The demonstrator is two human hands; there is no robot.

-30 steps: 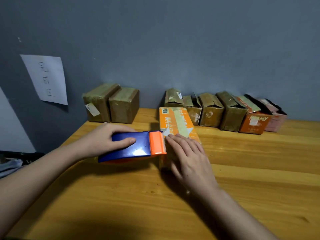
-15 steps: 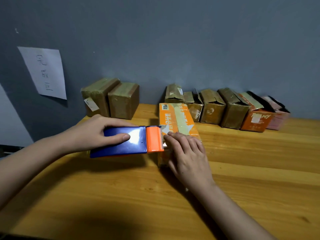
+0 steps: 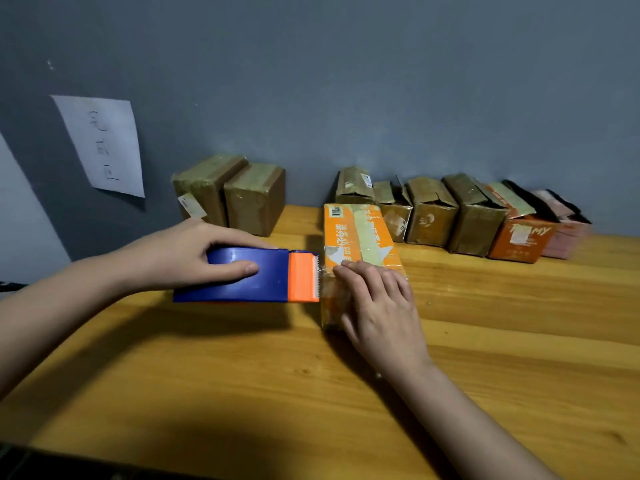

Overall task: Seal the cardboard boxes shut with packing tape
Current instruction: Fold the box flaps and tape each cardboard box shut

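Left hand (image 3: pixel 180 258) grips glossy blue dispenser (image 3: pixel 246 277) beside orange box (image 3: pixel 360 244).

Tape dispenser (image 3: pixel 247 275) left of near box (image 3: pixel 360 251) on table (image 3: pixel 311 393); two boxes (image 3: pixel 230 194) behind left, row of boxes (image 3: pixel 460 213) behind right, against wall
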